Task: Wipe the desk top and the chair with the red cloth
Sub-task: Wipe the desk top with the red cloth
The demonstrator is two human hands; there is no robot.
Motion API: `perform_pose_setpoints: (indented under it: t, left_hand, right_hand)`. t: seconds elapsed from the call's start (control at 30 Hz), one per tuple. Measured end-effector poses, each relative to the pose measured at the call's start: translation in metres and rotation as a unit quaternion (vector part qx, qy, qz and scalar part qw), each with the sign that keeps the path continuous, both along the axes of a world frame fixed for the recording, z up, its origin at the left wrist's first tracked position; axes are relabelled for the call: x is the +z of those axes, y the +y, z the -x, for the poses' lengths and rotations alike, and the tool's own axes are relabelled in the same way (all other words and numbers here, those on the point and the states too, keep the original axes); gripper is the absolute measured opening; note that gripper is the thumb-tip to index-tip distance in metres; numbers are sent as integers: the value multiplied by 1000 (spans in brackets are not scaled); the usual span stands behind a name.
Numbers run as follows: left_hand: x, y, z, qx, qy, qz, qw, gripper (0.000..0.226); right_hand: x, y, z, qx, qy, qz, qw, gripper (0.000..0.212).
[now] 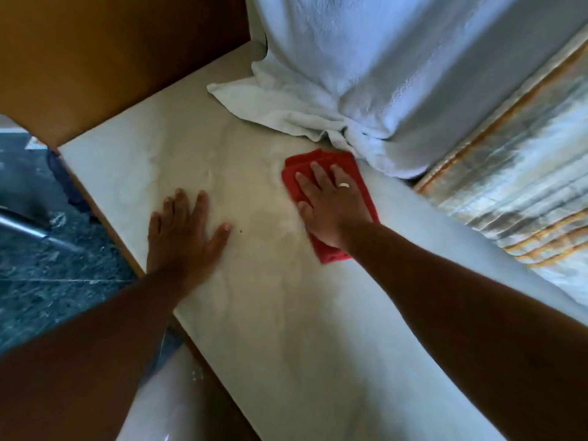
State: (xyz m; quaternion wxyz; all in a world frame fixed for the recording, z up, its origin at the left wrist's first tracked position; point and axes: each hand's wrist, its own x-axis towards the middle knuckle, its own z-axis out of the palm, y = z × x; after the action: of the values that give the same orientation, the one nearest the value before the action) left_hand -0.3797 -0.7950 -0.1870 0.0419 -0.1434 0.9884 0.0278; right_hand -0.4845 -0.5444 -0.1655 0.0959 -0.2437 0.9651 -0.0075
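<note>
Pale desk top: left hand spread flat; right hand flat on one red cloth.

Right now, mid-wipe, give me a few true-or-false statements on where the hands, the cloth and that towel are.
1. The right hand lies flat on the red cloth. True.
2. The left hand is lifting the white towel. False: it rests flat on the bare desk top, apart from the towel.
3. The red cloth lies near the towel's lower edge. True.
4. The red cloth is bunched inside a closed fist. False: the fingers are spread over it.
5. A ring shows on the left hand. False: it is on the right hand.
</note>
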Motion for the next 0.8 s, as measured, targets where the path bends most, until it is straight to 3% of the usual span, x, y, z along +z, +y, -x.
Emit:
perform_pose_setpoints:
  t: [0.1,0.2,0.33,0.47,0.57,0.67,0.8]
  left_hand:
    - [4,-9,2,-30,-43,-3,999,83]
    - [15,-44,17,-64,-6,71,995,77]
    - [11,-69,34,-5,-19,61,998,84]
    - [-2,-75,36,-4,5,5,1000,85]
    - [-3,-79,33,3,13,-10,1000,84]
    - [-1,-75,34,-5,18,-8,1000,83]
    - [-1,-75,37,-5,36,-7,999,80]
  right_hand:
    - [-1,-13,-83,137,-28,51,989,61]
    - [-1,26,-137,212,-34,55,975,59]
    - [-3,56,-106,123,-26,40,991,64]
    - [0,-21,-65,-10,-2,37,999,65]
    - [-2,-64,-95,71,-17,71,995,68]
    - [3,-32,-120,105,-52,80,990,72]
    - [10,-24,-50,-73,-14,54,996,64]
